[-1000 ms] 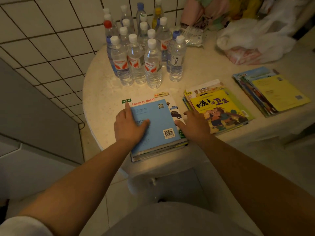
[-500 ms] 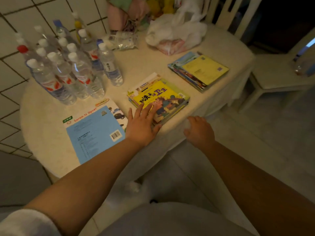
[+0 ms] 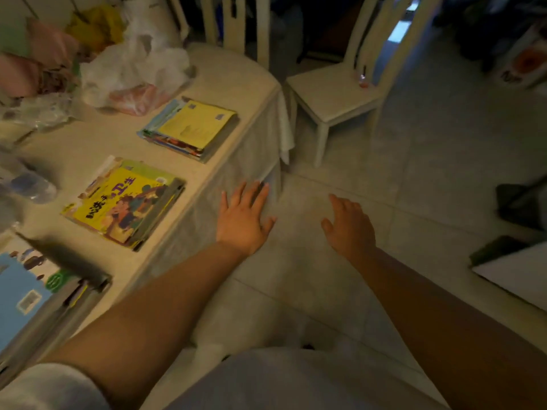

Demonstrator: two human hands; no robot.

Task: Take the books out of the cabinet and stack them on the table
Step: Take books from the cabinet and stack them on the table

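Holding both hands empty beside the table

We hold our left hand (image 3: 241, 220) and right hand (image 3: 349, 229) flat, fingers spread, gripping nothing, over the floor. Left of them on the table (image 3: 236, 81) lie three book stacks: blue-topped (image 3: 20, 297), cartoon-covered (image 3: 124, 202), yellow-topped (image 3: 192, 128).

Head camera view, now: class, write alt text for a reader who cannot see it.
Both hands, the left hand and the right hand, are open and empty over the floor beside a cloth-covered table. Three stacks of books lie along the table edge, with a white chair beyond.
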